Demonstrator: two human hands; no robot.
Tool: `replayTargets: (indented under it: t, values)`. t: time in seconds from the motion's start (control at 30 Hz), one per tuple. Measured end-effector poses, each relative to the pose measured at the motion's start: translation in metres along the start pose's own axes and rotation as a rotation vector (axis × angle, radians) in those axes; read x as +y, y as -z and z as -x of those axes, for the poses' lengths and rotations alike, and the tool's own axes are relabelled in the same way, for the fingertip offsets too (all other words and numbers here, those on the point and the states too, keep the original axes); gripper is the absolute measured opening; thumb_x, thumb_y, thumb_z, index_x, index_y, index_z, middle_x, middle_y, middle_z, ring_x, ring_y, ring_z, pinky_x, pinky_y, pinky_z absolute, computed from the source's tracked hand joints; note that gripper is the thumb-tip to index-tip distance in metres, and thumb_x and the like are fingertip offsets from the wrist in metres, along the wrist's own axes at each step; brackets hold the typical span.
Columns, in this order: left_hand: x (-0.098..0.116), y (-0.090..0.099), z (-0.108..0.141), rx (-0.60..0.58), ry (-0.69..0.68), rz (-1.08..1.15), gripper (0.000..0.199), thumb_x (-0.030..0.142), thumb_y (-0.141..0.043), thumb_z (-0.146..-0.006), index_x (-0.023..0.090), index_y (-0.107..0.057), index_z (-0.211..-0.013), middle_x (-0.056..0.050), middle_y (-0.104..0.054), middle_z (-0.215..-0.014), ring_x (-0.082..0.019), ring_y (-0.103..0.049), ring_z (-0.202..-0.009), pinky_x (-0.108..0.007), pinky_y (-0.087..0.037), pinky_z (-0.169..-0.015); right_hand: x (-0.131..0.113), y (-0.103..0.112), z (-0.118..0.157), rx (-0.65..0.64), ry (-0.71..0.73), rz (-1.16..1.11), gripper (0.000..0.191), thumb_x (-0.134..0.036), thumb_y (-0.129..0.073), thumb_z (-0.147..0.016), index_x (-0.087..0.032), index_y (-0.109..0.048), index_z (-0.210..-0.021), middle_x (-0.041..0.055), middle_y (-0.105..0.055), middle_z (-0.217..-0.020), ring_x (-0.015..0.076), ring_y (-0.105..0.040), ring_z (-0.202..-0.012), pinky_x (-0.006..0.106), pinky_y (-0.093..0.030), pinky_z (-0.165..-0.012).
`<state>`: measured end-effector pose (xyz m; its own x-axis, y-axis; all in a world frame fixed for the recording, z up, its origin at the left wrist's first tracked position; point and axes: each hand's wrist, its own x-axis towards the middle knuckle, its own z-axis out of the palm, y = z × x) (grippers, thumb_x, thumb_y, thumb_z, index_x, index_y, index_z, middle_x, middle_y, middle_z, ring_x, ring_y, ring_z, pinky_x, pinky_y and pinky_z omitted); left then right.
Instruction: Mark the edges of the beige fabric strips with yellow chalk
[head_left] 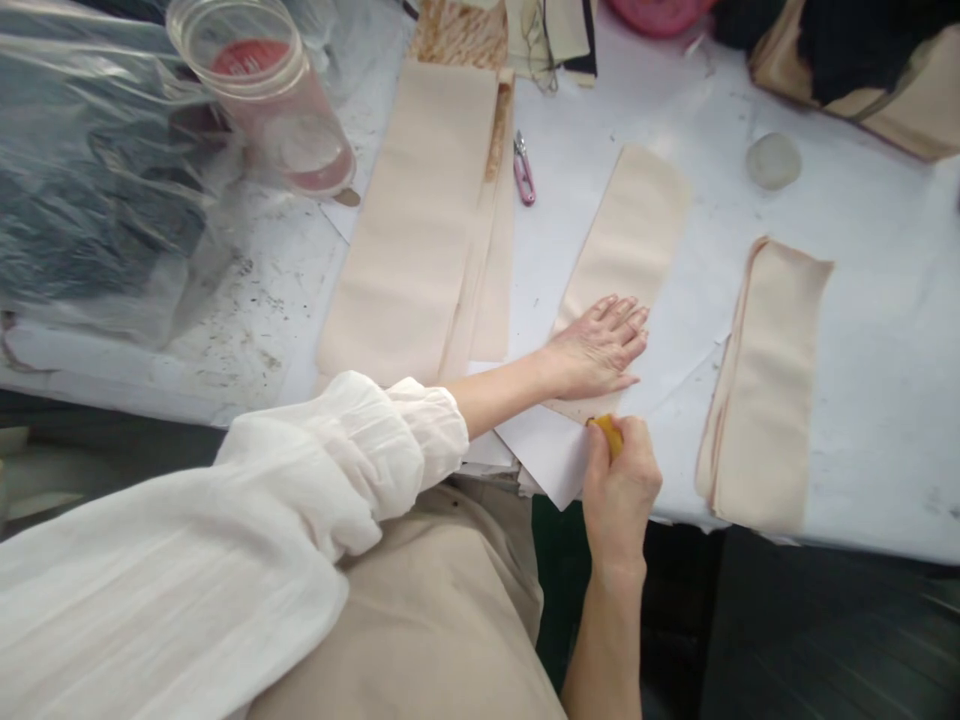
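My left hand point(596, 350) lies flat, palm down, on a beige strip point(637, 220), pressing near its lower end with the fingers spread. Just below that end, my right hand point(624, 475) grips a small yellow object point(609, 435) between thumb and fingers, at the table's front edge. Most of the yellow object is covered by the fingers, so what it is cannot be made out. A white paper sheet point(555, 462) sticks out under the strip and over the edge.
Beige pieces point(420, 220) are stacked to the left, and a folded pile point(776, 390) lies to the right. Pink snips point(523, 170), a plastic jar point(270, 110), a plastic-wrapped bundle point(97, 200) and a small round lid point(773, 161) are on the white table point(885, 380).
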<state>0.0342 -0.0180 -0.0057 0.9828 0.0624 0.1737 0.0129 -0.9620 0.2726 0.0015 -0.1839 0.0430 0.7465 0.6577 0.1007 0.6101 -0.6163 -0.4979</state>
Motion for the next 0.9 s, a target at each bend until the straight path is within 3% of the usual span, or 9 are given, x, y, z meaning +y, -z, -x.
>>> replayTargets:
  t: [0.07, 0.13, 0.23, 0.3, 0.47, 0.63, 0.73, 0.8, 0.9]
  values:
    - [0.001, 0.001, 0.001, -0.002, -0.006, -0.01, 0.065, 0.048, -0.042, -0.094, 0.004, -0.047, -0.141, -0.022, -0.037, -0.155, -0.036, -0.03, -0.148, -0.055, -0.017, -0.122, -0.001, 0.013, 0.01, -0.075, -0.049, -0.051, 0.015, -0.033, -0.046, -0.099, -0.022, -0.053, -0.092, 0.0033, -0.059, -0.085, 0.0216, -0.057, -0.077, 0.033, -0.043, -0.07]
    - [0.002, 0.002, 0.002, 0.01, -0.006, -0.019, 0.064, 0.049, -0.041, -0.094, 0.005, -0.047, -0.141, -0.021, -0.038, -0.155, -0.036, -0.03, -0.148, -0.055, -0.017, -0.122, -0.001, 0.024, 0.014, -0.06, -0.119, -0.075, 0.017, -0.037, -0.054, -0.097, -0.021, -0.056, -0.092, 0.0025, -0.061, -0.085, 0.021, -0.058, -0.075, 0.032, -0.043, -0.069]
    - [0.001, 0.0, 0.003, 0.024, -0.002, -0.028, 0.064, 0.049, -0.039, -0.094, 0.006, -0.047, -0.141, -0.02, -0.037, -0.156, -0.035, -0.03, -0.148, -0.055, -0.016, -0.123, 0.002, 0.028, 0.004, 0.168, -0.156, -0.042, 0.024, -0.043, -0.062, -0.094, -0.02, -0.06, -0.1, 0.0056, -0.065, -0.091, 0.0241, -0.061, -0.082, 0.034, -0.044, -0.074]
    - [0.001, 0.0, 0.003, 0.023, 0.005, -0.018, 0.064, 0.049, -0.04, -0.094, 0.006, -0.047, -0.142, -0.021, -0.037, -0.156, -0.035, -0.029, -0.149, -0.053, -0.015, -0.123, 0.003, 0.019, -0.009, 0.236, -0.093, -0.006, 0.025, -0.043, -0.059, -0.094, -0.019, -0.059, -0.102, 0.0086, -0.064, -0.095, 0.0268, -0.061, -0.088, 0.037, -0.045, -0.079]
    - [0.001, 0.0, 0.001, 0.017, 0.021, -0.017, 0.066, 0.049, -0.042, -0.094, 0.004, -0.046, -0.142, -0.021, -0.037, -0.156, -0.035, -0.029, -0.149, -0.051, -0.016, -0.123, -0.002, -0.007, -0.016, 0.066, -0.009, 0.095, 0.019, -0.033, -0.038, -0.099, -0.021, -0.053, -0.094, 0.0098, -0.059, -0.091, 0.0279, -0.057, -0.085, 0.038, -0.044, -0.073]
    - [0.003, 0.001, 0.0, 0.016, 0.049, -0.031, 0.064, 0.047, -0.04, -0.095, 0.006, -0.046, -0.143, -0.021, -0.037, -0.156, -0.036, -0.03, -0.149, -0.06, -0.014, -0.121, -0.004, 0.018, 0.018, -0.075, -0.076, -0.075, 0.018, -0.035, -0.047, -0.098, -0.021, -0.055, -0.091, 0.0043, -0.06, -0.085, 0.0224, -0.057, -0.077, 0.035, -0.044, -0.07]
    - [0.003, 0.0, 0.0, 0.025, 0.042, -0.017, 0.064, 0.047, -0.039, -0.095, 0.004, -0.046, -0.142, -0.022, -0.037, -0.156, -0.036, -0.029, -0.149, -0.058, -0.014, -0.122, 0.0, 0.035, 0.017, 0.153, -0.213, -0.118, 0.024, -0.043, -0.064, -0.092, -0.019, -0.062, -0.097, 0.0048, -0.065, -0.087, 0.0226, -0.06, -0.077, 0.034, -0.046, -0.073]
    - [0.002, 0.0, 0.0, 0.031, 0.045, -0.018, 0.064, 0.047, -0.038, -0.095, 0.005, -0.046, -0.143, -0.02, -0.037, -0.156, -0.035, -0.028, -0.149, -0.057, -0.013, -0.122, 0.004, 0.034, 0.003, 0.283, -0.2, -0.077, 0.029, -0.044, -0.068, -0.089, -0.018, -0.063, -0.1, 0.0067, -0.065, -0.091, 0.0244, -0.061, -0.082, 0.036, -0.047, -0.076]
    - [0.003, 0.0, 0.0, 0.012, 0.059, -0.006, 0.065, 0.046, -0.039, -0.095, 0.005, -0.045, -0.144, -0.021, -0.036, -0.156, -0.035, -0.027, -0.15, -0.055, -0.014, -0.123, 0.006, 0.014, -0.018, 0.175, -0.081, -0.022, 0.024, -0.043, -0.056, -0.094, -0.019, -0.059, -0.097, 0.0081, -0.064, -0.091, 0.0265, -0.061, -0.084, 0.039, -0.047, -0.077]
